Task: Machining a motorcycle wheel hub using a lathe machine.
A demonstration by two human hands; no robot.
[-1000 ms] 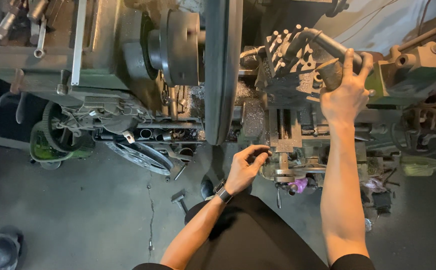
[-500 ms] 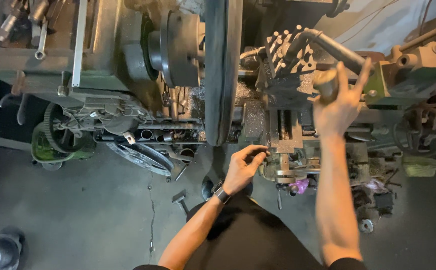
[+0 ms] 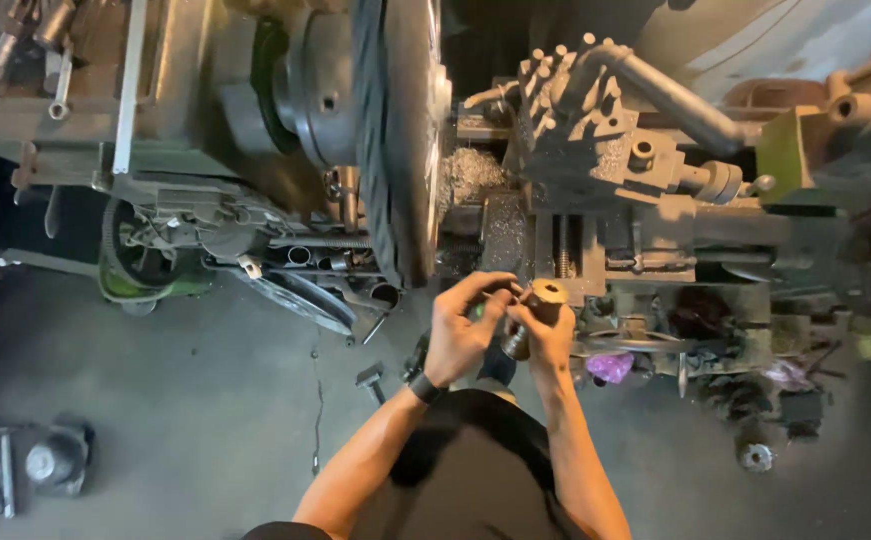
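Observation:
I look down on an old grey lathe (image 3: 596,170) with a large spinning-disc chuck (image 3: 396,130). Both my hands meet at the front of the carriage. My right hand (image 3: 548,338) is wrapped from below around a short brownish metal cylinder (image 3: 546,293) with a hole in its end. My left hand (image 3: 461,335) pinches the left side of the same cylinder, fingers curled. A black band sits on my left wrist. The long tool-post lever (image 3: 671,95) stands free above, with no hand on it.
Metal shavings (image 3: 471,175) lie by the chuck. Wrenches (image 3: 61,90) hang at the upper left. A green-rimmed wheel (image 3: 141,285) and loose parts sit under the headstock. A small hammer-like tool (image 3: 371,380) and a round metal part (image 3: 46,462) lie on the concrete floor.
My right hand let go of the tool-post lever and came down to the carriage front, joining my left hand on the metal cylinder. The left hand stayed at the carriage front.

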